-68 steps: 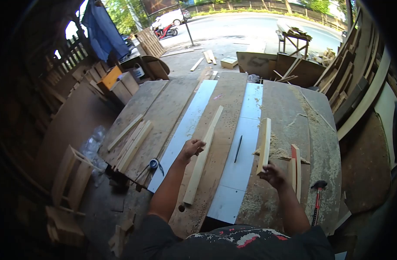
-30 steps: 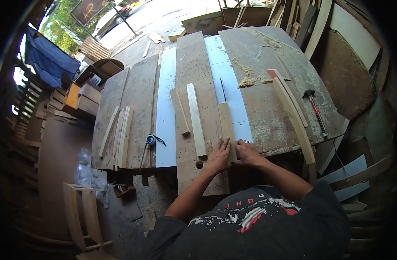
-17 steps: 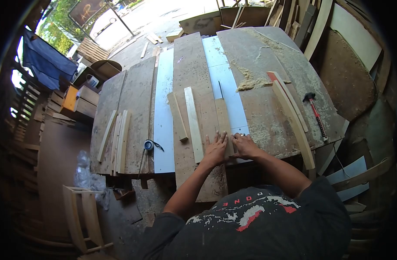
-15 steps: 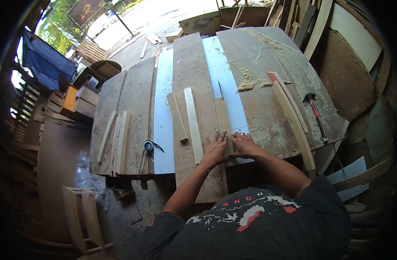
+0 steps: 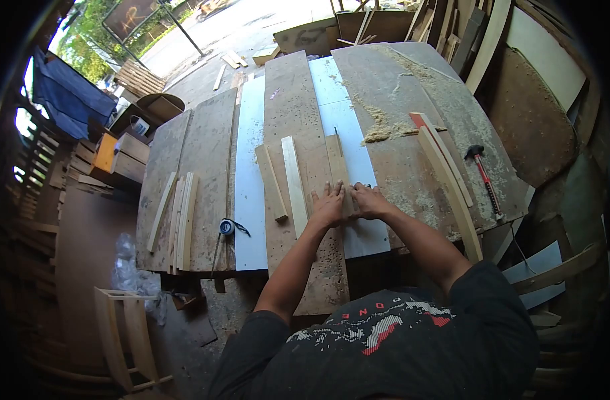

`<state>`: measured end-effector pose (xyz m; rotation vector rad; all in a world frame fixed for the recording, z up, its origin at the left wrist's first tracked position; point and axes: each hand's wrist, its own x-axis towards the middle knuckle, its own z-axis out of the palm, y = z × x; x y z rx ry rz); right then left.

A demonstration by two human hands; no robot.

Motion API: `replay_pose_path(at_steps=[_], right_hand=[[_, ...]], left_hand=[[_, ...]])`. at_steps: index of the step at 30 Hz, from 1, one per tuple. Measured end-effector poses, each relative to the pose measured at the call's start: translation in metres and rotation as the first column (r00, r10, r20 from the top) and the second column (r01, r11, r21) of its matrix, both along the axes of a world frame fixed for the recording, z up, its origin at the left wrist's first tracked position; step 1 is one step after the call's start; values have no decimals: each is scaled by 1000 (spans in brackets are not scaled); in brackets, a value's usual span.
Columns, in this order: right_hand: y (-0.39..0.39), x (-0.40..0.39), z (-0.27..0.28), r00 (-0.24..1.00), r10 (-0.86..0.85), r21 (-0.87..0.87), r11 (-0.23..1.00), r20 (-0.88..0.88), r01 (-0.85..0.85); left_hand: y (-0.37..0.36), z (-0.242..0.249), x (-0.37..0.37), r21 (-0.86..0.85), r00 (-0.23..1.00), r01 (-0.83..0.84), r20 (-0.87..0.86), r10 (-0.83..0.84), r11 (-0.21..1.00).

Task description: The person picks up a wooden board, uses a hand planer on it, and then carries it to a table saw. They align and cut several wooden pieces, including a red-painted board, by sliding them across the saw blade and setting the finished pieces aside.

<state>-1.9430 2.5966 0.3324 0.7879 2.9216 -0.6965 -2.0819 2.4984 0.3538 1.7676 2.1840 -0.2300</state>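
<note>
Wooden strip, partly beneath the spread fingers of the left hand, with the extended, unclenched fingers of the right hand at its right edge. Best steadied with flat, even pressure from both sides, to avoid skewing. Lengthwise by the seam of brown plank and white panel. Reaching forward on converging forearms, palms down, with wrists near each other.

Woodworking w/shop, open-fronted onto a rd: bench w/ sawdust twd its R edge, hammer nr the near R corner, tape measure by the near edge, pale wood strips nr the near L corner, boards leaning beyond the R edge
</note>
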Motion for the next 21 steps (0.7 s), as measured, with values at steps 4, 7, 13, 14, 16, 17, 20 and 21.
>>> replay_pose_path(at_steps=[4, 7, 13, 14, 16, 17, 20, 21], right_hand=[[15, -15, 3, 997, -19, -25, 999, 78, 21], [14, -21, 6, 994, -47, -42, 998, 100, 51], [-2, -9, -16, 999, -39, -73, 997, 14, 40], [-10, -3, -19, 999, -44, -80, 996, -11, 43], [-36, 19, -13, 997, -52, -90, 995, -59, 47], [-49, 29, -12, 997, -46, -92, 995, -59, 41], [-89, 62, -13, 997, -22, -120, 993, -79, 13], [-103, 75, -11, 995, -9, -138, 990, -100, -5]], left_hand=[[10, 12, -5, 2, 996, -45, 73, 45, 999], [16, -2, -10, 37, 996, -34, 79, 31, 999], [-12, -8, 5, 57, 996, -15, 87, 10, 998], [-21, -8, 10, 59, 997, -3, 78, -2, 998], [-42, -5, 25, 70, 998, 13, 67, -18, 997], [-55, -5, 36, 75, 998, 15, 66, -20, 997], [-98, -16, 63, 132, 997, 47, 51, -54, 990], [-114, -19, 72, 157, 997, 62, 44, -70, 986]])
